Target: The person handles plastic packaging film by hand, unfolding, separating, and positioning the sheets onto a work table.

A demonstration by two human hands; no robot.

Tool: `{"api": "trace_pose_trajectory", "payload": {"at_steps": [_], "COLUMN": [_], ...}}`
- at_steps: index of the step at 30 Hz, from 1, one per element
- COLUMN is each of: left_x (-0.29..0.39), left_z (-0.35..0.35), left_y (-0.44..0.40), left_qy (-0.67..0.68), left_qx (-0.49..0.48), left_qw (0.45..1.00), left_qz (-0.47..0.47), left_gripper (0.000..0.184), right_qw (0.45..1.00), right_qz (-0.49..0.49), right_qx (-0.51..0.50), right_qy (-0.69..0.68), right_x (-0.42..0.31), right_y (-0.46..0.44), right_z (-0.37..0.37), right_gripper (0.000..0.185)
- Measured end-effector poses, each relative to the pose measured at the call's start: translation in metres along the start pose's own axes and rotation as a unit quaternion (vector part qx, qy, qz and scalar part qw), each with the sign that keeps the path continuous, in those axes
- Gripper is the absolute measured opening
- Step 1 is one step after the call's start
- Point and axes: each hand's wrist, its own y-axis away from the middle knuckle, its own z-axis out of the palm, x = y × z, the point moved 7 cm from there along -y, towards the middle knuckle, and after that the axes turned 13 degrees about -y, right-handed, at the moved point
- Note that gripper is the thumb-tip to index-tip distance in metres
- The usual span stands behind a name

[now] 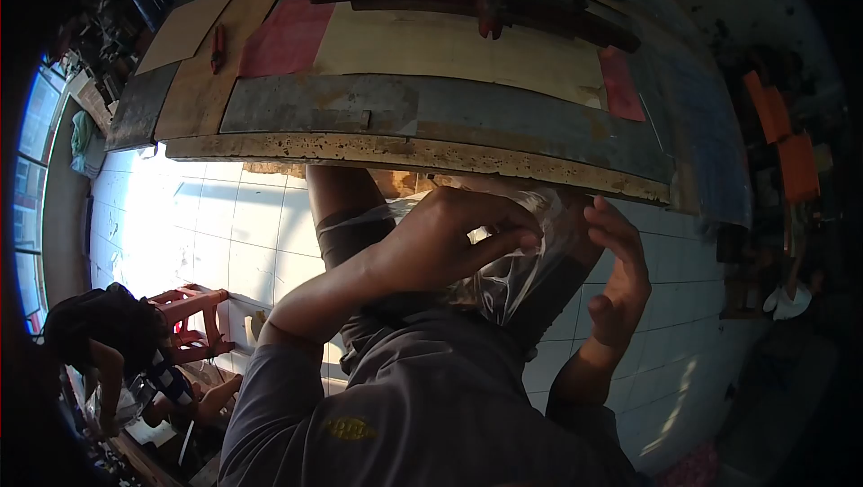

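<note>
A sheet of clear plastic film (503,285) lies crumpled across my lap, catching the light. My left hand (467,231) is over it, thumb and forefinger closed together on part of the film. To the right, my right hand (622,262) is raised with its fingers curved and the thumb apart; nothing shows in it. The film's edges are hard to make out against my legs. Just beyond my hands runs the worn wooden front edge of a workbench (413,147).
On the bench lie a pale yellow sheet (449,51) with red ends and a red-handled tool (217,48). A dark metal bar (476,4) spans above the sheet. At left, another person (108,352) sits near a red stool (193,321). Orange pieces (796,168) are at right.
</note>
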Motion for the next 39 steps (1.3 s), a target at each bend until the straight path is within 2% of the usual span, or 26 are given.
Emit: {"api": "trace_pose_trajectory", "payload": {"at_steps": [2,5,6,9,11,14,17,20,21,23,26,30,35,39], "left_x": [0.005,0.003,0.002,-0.001,-0.003,-0.006,-0.013,-0.002,0.0,0.003,-0.001,-0.007,-0.006,-0.015], "left_z": [0.004,0.006,0.004,-0.001,0.001,0.001,0.009,0.006,0.005,0.004,0.004,0.009,0.008,0.006], "left_y": [-0.002,0.0,0.0,0.005,0.006,0.007,0.01,0.008,0.008,0.009,0.009,0.013,0.017,0.024], "left_qy": [-0.02,0.049,0.033,-0.016,-0.054,-0.037,-0.025,-0.099,-0.119,-0.159,-0.133,-0.132,-0.118,-0.082], "left_qx": [-0.006,0.005,0.01,0.027,0.033,0.025,0.006,0.035,0.05,0.079,0.047,0.084,0.1,0.093], "left_qw": [1.0,0.998,0.999,0.999,0.998,0.998,0.999,0.994,0.99,0.98,0.989,0.986,0.987,0.991], "left_qz": [-0.002,-0.029,-0.031,-0.026,-0.002,-0.041,-0.034,0.032,0.052,0.092,0.035,0.051,0.046,-0.046], "left_gripper": [0.013,0.012,0.014,0.018,0.021,0.024,0.025,0.018,0.022,0.03,0.035,0.037,0.04,0.052], "right_qw": [0.999,0.999,0.999,0.999,0.998,0.997,0.996,0.993,0.99,0.992,0.993,0.995,0.992,0.992], "right_qz": [-0.013,-0.003,-0.003,0.048,0.061,0.075,0.073,0.106,0.124,0.093,0.071,0.056,0.095,0.106], "right_qx": [0.042,-0.022,-0.011,0.007,0.021,0.035,0.045,0.058,0.063,0.08,0.085,0.074,0.073,0.074], "right_qy": [0.017,0.048,0.032,0.024,0.011,0.013,0.011,0.0,-0.004,0.014,0.036,0.048,0.048,0.001], "right_x": [-0.011,-0.004,-0.006,0.003,0.004,0.006,0.007,0.013,0.016,0.012,0.01,0.007,0.011,0.018], "right_y": [-0.012,-0.015,-0.017,-0.013,-0.012,-0.012,-0.013,-0.011,-0.01,-0.014,-0.018,-0.022,-0.022,-0.021], "right_z": [0.018,0.038,0.04,0.041,0.041,0.038,0.036,0.034,0.033,0.032,0.03,0.032,0.03,0.025], "right_gripper": [0.069,0.061,0.051,0.042,0.037,0.032,0.03,0.029,0.029,0.025,0.022,0.019,0.013,0.008]}}
